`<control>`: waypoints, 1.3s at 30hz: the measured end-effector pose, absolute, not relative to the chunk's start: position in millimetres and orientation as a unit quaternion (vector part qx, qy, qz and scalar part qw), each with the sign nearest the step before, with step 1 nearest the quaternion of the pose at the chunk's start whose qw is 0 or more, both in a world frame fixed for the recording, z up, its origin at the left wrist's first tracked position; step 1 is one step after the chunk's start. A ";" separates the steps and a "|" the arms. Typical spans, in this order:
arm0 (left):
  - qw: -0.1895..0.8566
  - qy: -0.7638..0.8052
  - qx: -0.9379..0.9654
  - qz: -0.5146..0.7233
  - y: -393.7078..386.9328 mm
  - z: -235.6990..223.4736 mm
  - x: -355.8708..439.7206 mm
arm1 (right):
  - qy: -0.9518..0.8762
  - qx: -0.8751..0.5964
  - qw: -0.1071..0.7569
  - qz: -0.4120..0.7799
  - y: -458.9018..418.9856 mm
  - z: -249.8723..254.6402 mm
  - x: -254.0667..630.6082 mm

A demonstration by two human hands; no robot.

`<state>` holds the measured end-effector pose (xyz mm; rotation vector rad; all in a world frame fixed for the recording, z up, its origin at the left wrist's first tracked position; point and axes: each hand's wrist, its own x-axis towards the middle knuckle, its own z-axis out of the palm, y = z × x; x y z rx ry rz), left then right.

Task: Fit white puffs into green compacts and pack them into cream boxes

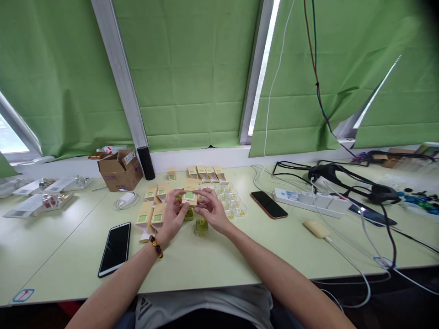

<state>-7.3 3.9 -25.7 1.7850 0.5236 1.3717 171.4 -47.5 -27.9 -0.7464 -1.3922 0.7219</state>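
Both hands meet over the middle of the pale green table [212, 260]. My left hand [174, 214], with a bead bracelet at the wrist, and my right hand [213, 210] together grip a small tan box with a green label [190, 195]. A small clear jar with green contents [201, 227] stands just below my right hand. More tan boxes [151, 214] lie to the left of my left hand. A row of boxes [206, 173] stands behind. Several small clear jars with yellow contents [233, 201] sit to the right of my right hand.
A black phone [115, 248] lies at front left, another phone [269, 204] at right. A cardboard box [120, 171] and a black cylinder [146, 163] stand at the back. A power strip [308, 198], cables, a headset [356, 183] and a yellow charger [317, 228] fill the right side.
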 end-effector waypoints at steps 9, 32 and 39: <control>0.376 0.187 0.731 0.538 6.9 -29.1 -9.8 | -0.598 -0.329 0.661 0.312 -46.5 -25.3 171.4; 0.325 0.220 0.734 0.554 1.5 -30.9 -5.7 | -0.597 -0.359 0.655 0.292 -50.1 -22.3 167.7; 0.296 0.235 0.734 0.564 2.9 -28.3 -8.6 | -0.667 -0.387 0.613 0.173 -55.6 -23.8 170.6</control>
